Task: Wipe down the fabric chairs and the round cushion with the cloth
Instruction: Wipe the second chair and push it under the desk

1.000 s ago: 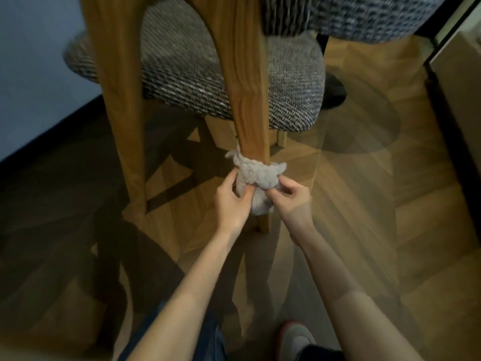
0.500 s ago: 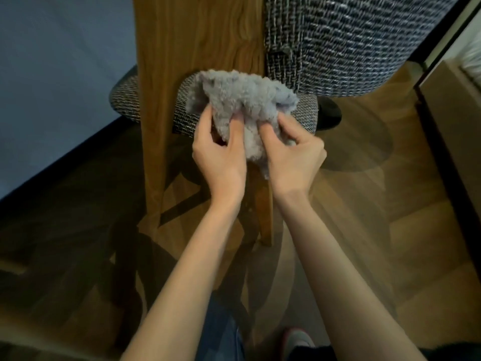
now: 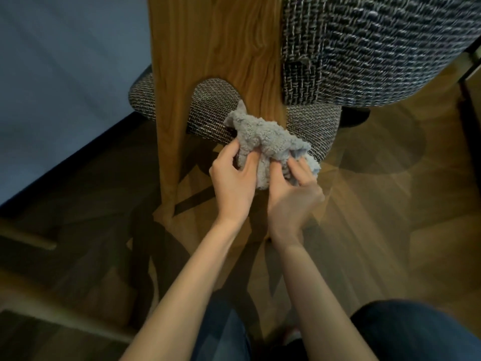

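A fluffy grey cloth (image 3: pixel 263 138) is bunched around the rear wooden leg (image 3: pixel 250 61) of a fabric chair, just below the seat edge. My left hand (image 3: pixel 233 178) grips the cloth's left side and my right hand (image 3: pixel 292 190) grips its right side. The chair has a grey woven seat (image 3: pixel 208 108) and a darker woven backrest (image 3: pixel 377 48) at the upper right. A second wooden leg (image 3: pixel 168 142) runs down to the floor at the left. No round cushion is in view.
A wooden herringbone floor (image 3: pixel 377 217) lies all around. A blue-grey wall (image 3: pixel 65 69) with a dark skirting stands at the left. A dark cabinet edge (image 3: pixel 471 110) stands at the far right. My knees in jeans (image 3: pixel 416 334) fill the lower edge.
Both hands slid the cloth up the chair leg from near the floor to above the seat, then down a little to the seat edge. The camera came closer.
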A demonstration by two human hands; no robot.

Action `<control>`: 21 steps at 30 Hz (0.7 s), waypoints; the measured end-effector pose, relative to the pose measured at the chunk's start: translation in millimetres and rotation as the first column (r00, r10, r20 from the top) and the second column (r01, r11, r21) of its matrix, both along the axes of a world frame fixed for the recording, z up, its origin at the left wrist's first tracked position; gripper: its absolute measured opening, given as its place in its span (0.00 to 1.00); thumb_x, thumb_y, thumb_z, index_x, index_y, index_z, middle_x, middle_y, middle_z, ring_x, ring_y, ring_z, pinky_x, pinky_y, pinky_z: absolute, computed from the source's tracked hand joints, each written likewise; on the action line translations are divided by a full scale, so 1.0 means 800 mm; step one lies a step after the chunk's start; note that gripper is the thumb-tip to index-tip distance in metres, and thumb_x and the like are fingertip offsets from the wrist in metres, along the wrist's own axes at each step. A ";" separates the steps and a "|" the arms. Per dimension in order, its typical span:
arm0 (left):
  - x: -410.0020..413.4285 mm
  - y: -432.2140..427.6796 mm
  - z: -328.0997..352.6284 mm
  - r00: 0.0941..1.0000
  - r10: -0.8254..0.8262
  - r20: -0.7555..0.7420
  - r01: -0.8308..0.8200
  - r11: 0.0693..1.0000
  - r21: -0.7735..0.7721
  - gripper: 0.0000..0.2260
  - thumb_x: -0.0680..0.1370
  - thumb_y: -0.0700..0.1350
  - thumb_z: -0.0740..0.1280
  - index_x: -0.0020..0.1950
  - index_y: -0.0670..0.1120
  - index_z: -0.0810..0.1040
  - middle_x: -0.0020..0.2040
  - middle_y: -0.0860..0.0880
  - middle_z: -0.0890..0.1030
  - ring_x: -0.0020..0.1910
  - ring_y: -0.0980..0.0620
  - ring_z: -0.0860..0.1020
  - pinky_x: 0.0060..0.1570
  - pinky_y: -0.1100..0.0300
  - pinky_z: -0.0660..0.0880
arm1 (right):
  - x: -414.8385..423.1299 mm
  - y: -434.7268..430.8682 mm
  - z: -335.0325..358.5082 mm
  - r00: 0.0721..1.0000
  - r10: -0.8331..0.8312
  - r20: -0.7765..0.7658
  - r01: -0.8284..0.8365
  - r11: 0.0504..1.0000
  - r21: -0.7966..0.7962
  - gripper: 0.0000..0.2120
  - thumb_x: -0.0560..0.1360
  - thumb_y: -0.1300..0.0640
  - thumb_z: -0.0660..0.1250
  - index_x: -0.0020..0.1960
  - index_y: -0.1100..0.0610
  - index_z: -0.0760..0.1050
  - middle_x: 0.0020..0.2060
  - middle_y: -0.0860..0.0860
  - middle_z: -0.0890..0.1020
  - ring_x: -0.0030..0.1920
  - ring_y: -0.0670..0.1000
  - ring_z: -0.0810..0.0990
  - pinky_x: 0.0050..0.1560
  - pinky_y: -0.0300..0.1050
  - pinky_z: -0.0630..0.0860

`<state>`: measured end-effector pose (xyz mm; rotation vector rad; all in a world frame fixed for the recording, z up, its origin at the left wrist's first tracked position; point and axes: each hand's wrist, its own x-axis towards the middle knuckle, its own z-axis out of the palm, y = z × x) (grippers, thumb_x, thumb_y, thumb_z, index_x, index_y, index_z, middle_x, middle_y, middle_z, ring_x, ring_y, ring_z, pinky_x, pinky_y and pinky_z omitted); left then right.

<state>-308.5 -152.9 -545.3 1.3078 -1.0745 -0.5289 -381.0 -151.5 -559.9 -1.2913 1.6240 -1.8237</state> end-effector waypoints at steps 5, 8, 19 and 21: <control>0.003 0.017 0.049 0.988 0.093 -0.121 -0.089 0.995 0.032 0.13 0.77 0.37 0.68 0.61 0.40 0.80 0.56 0.46 0.82 0.58 0.54 0.79 0.58 0.63 0.76 | 0.000 0.006 0.047 0.999 -0.033 -0.007 0.033 0.999 0.024 0.04 0.67 0.63 0.74 0.42 0.60 0.81 0.40 0.45 0.81 0.42 0.36 0.78 0.45 0.26 0.70; 0.010 0.037 0.089 0.982 0.104 -0.157 -0.094 0.993 0.071 0.13 0.77 0.38 0.69 0.61 0.45 0.79 0.55 0.49 0.83 0.57 0.56 0.79 0.59 0.57 0.76 | -0.002 0.014 0.087 0.995 0.058 -0.087 -0.054 0.997 0.054 0.06 0.67 0.66 0.75 0.41 0.62 0.78 0.38 0.49 0.78 0.42 0.32 0.74 0.44 0.23 0.66; 0.036 0.070 0.301 0.959 0.279 0.046 -0.282 0.948 0.146 0.16 0.78 0.42 0.68 0.66 0.49 0.76 0.63 0.63 0.69 0.63 0.71 0.69 0.57 0.77 0.67 | 0.003 0.049 0.316 0.862 0.312 -0.400 -0.285 0.950 0.126 0.06 0.71 0.57 0.70 0.44 0.60 0.78 0.45 0.51 0.79 0.45 0.46 0.77 0.46 0.34 0.72; 0.046 0.058 0.333 0.956 0.278 0.091 -0.290 0.939 0.184 0.16 0.79 0.42 0.67 0.66 0.53 0.74 0.64 0.63 0.69 0.64 0.68 0.69 0.58 0.79 0.64 | 0.017 0.031 0.356 0.813 0.393 -0.429 -0.297 0.915 0.275 0.08 0.72 0.54 0.69 0.48 0.57 0.79 0.48 0.48 0.79 0.48 0.48 0.77 0.47 0.39 0.72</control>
